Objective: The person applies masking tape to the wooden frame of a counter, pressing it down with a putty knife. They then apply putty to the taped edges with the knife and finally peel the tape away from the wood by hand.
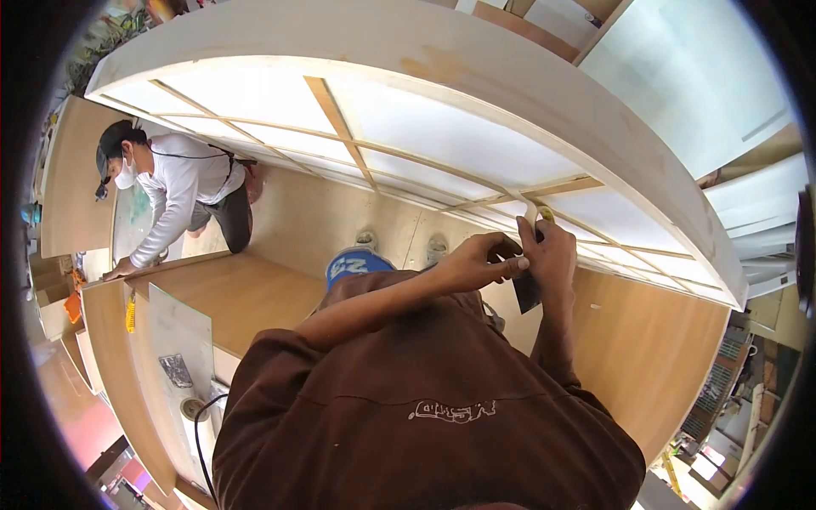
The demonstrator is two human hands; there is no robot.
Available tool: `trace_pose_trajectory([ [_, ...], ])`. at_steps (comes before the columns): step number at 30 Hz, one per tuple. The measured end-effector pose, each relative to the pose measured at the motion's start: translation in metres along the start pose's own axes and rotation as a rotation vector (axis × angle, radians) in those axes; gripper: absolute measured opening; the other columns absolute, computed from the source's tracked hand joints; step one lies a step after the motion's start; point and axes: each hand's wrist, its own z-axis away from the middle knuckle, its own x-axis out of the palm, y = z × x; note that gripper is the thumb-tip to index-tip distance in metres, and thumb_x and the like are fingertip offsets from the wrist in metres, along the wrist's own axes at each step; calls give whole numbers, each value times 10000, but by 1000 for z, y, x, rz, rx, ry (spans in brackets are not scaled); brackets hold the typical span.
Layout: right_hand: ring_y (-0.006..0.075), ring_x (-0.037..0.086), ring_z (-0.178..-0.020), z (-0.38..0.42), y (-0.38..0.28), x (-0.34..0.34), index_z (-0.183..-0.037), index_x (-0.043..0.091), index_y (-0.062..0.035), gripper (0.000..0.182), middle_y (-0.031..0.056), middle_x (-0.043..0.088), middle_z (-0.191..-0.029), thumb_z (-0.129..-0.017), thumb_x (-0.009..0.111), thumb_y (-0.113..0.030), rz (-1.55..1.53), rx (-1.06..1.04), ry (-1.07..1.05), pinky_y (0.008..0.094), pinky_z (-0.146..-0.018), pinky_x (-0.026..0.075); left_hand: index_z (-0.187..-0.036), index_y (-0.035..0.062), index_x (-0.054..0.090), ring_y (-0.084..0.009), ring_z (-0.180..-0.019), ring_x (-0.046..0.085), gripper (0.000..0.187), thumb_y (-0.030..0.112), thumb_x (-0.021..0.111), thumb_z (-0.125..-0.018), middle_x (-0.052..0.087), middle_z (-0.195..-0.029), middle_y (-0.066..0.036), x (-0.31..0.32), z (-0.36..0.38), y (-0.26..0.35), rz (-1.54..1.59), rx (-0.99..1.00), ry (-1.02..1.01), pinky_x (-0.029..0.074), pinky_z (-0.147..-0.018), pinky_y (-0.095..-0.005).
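currently the right hand (554, 248) is gripping a thin dark plate (528, 293) near the wood-gridded white panel (408, 110), a pale strip (522, 201) curling just above; the left hand (478, 262) is hovering beside it, fingers curled, contact unclear; floor (293, 204) is leaving room between panel edge and wooden board (255, 297)

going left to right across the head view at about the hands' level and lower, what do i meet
orange object, yellow object, glass sheet, blue object with white lettering, left hand, right hand
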Motion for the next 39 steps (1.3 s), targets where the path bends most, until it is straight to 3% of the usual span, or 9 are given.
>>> trace_pose_trajectory([
  [3,464,619,-612,0,6,7,-712,652,23,506,245,629,-661,-971,751,-401,-27,-4,3,501,-580,474,-1200,-84,681,-189,-889,730,375,235,766,-1022,769,-1039,-151,3,-5,-7,155,-34,-71,612,-802,-340],
  [10,459,619,-596,-1,15,6,-690,644,16,505,232,610,-620,-963,760,-393,-118,-68,27,505,-574,481,-1112,-12,717,-183,-860,707,193,47,770,-936,754,-950,-140,-7,23,1,-435,9,84,566,-790,-364],
  [14,454,638,-607,-7,15,1,-694,654,18,505,234,616,-620,-959,764,-397,-91,-18,-59,503,-584,495,-1069,-20,681,-180,-921,701,124,-14,728,-954,735,-996,-95,-39,58,-6,-248,-72,153,565,-798,-353],
  [16,370,474,-496,-9,19,3,-687,628,46,521,237,574,-613,-962,790,-365,-136,-79,-33,458,-529,413,-1105,-8,665,-178,-937,699,154,-44,705,-961,728,-1023,-82,-47,73,-9,-147,-52,208,569,-796,-346],
  [19,400,595,-563,-11,23,9,-705,662,40,503,243,638,-675,-959,784,-377,-5,-126,-37,474,-577,469,-1395,52,513,-172,-951,696,516,-102,693,-937,700,-1062,-110,-53,94,-19,522,-12,299,593,-772,-308],
  [24,421,637,-632,-25,50,25,-800,703,81,486,290,671,-734,-991,746,-364,-87,-187,-116,533,-645,490,-1251,-46,684,-196,-954,734,508,8,854,-776,762,-1079,-121,-55,105,-33,303,-35,370,615,-827,-342],
  [29,360,498,-551,-22,43,23,-893,689,114,430,258,599,-645,-1003,739,-299,-121,-337,-79,512,-588,415,-1348,-34,654,-145,-1086,680,541,41,843,-847,749,-1229,-90,-39,107,-24,126,33,208,573,-928,-333],
  [35,330,394,-507,-21,50,28,-774,595,94,410,199,504,-566,-991,752,-216,-127,-414,-26,480,-557,370,-1264,-28,675,-145,-872,689,401,48,737,-875,709,-917,-59,-3,76,-39,139,177,538,571,-749,-305],
  [39,288,401,-516,-24,46,21,-785,622,100,417,194,521,-577,-992,755,-237,-106,-411,-67,480,-558,375,-1297,-3,650,-166,-917,672,373,159,657,-961,688,-944,-66,-14,47,-53,234,146,304,545,-803,-329],
])
